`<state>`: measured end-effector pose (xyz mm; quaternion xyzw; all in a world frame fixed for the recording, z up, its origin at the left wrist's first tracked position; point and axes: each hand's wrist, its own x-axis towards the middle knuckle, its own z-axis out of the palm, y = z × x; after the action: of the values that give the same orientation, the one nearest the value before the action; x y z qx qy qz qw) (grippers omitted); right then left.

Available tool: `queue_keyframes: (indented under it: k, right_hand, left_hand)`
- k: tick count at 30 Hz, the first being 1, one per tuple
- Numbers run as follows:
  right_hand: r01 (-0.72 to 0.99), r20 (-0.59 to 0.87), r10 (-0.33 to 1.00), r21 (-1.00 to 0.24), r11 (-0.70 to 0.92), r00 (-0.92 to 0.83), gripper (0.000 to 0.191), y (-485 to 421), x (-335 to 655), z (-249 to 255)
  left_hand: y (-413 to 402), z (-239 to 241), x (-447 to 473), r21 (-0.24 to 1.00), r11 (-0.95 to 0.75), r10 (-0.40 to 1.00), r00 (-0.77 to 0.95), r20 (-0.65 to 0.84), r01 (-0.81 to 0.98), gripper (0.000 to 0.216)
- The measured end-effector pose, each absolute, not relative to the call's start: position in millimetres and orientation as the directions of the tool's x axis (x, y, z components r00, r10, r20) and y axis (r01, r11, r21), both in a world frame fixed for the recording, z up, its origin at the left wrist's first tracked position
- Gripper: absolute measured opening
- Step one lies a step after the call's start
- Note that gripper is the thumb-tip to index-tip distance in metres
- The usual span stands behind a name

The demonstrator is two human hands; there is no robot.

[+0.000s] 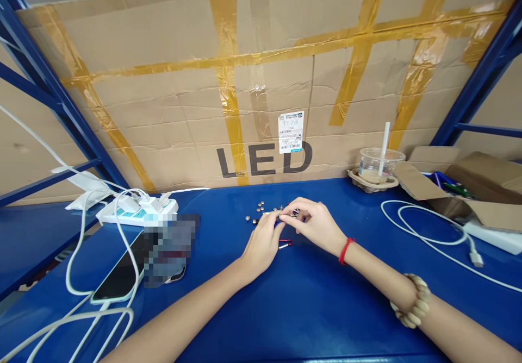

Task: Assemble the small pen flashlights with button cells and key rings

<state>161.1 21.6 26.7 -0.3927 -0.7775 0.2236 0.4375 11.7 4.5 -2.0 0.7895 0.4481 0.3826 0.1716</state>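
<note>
My left hand [261, 243] and my right hand [313, 223] meet over the blue tabletop, their fingertips pinched close together. Whatever sits between them is too small and too covered by the fingers to name. Several small round metal pieces [261, 206] lie just beyond the fingers, with one more [247, 218] to the left. A short dark cylinder [255, 222] is close to my left fingertips. Under my hands lies a thin red and silver piece [285, 244], partly covered by my left thumb.
At left, a white power strip [138, 211] with plugs and cables stands behind a phone [120, 270]. At right are a plastic cup [377, 167] with a straw, an opened carton [481, 189] and a coiled white cable [428, 238]. A large cardboard sheet [183, 118] rises behind.
</note>
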Motion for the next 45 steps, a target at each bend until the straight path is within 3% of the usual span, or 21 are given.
queue_keyframes:
  k: [5, 14, 27, 36, 40, 45]
  right_hand:
    - [0.24, 0.327, 0.92, -0.895, 0.375, -0.215, 0.033, 26, 163, 27]
    - [0.201, 0.359, 0.892, -0.886, 0.418, -0.276, 0.031, 23, 160, 26]
    - [0.175, 0.217, 0.909, -0.94, 0.293, -0.355, 0.027, 32, 169, 27]
    - [0.226, 0.314, 0.889, -0.889, 0.399, -0.334, 0.031, 35, 170, 23]
    - [0.113, 0.388, 0.819, -0.874, 0.473, -0.423, 0.023, 41, 174, 20]
    - [0.01, 0.393, 0.776, -0.89, 0.456, -0.493, 0.018, 44, 178, 18]
  left_hand:
    - [5, -1, 12, 0.625, -0.525, 0.843, 0.251, 0.476, 0.578, 0.021]
    - [1, 0, 11, 0.674, -0.514, 0.856, 0.264, 0.445, 0.53, 0.023]
    - [-1, 3, 11, 0.663, -0.558, 0.826, 0.253, 0.504, 0.499, 0.023]
    - [4, 1, 11, 0.685, -0.473, 0.877, 0.219, 0.429, 0.554, 0.02]
    - [4, 2, 11, 0.684, -0.494, 0.869, 0.285, 0.404, 0.536, 0.022]
    - [4, 1, 7, 0.646, -0.561, 0.826, 0.408, 0.39, 0.517, 0.023]
